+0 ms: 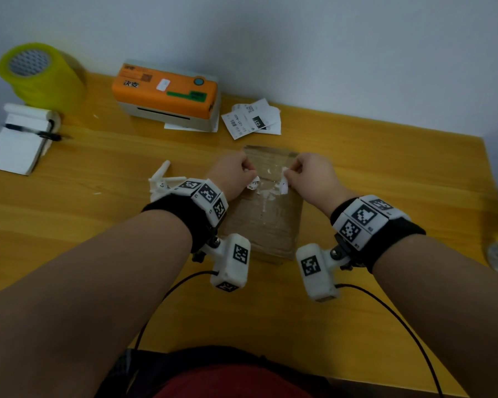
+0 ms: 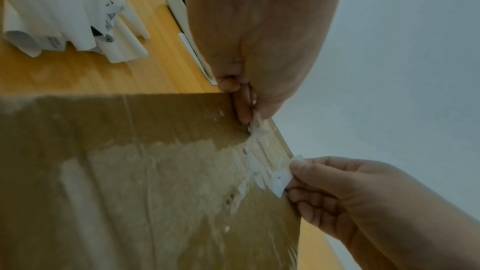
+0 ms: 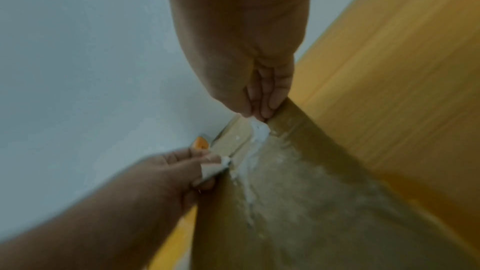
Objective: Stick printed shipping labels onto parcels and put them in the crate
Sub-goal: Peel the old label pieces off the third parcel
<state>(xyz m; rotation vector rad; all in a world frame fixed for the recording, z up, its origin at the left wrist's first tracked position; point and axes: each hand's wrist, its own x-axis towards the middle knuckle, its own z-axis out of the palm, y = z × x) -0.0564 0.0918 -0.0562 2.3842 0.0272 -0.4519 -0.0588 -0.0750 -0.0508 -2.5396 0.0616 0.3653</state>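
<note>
A brown cardboard parcel lies flat on the yellow wooden table, its top covered with torn white label remnants. My left hand pinches a small white label scrap over the parcel's far left part. My right hand pinches another white scrap just to the right of it. In the left wrist view the left fingers grip a scrap at the parcel's edge. The right wrist view shows the right fingertips on a white scrap.
An orange label printer stands at the back, with loose printed labels to its right. A yellow-green tape roll and a notepad with a pen sit at the far left. Crumpled white paper strips lie left of the parcel.
</note>
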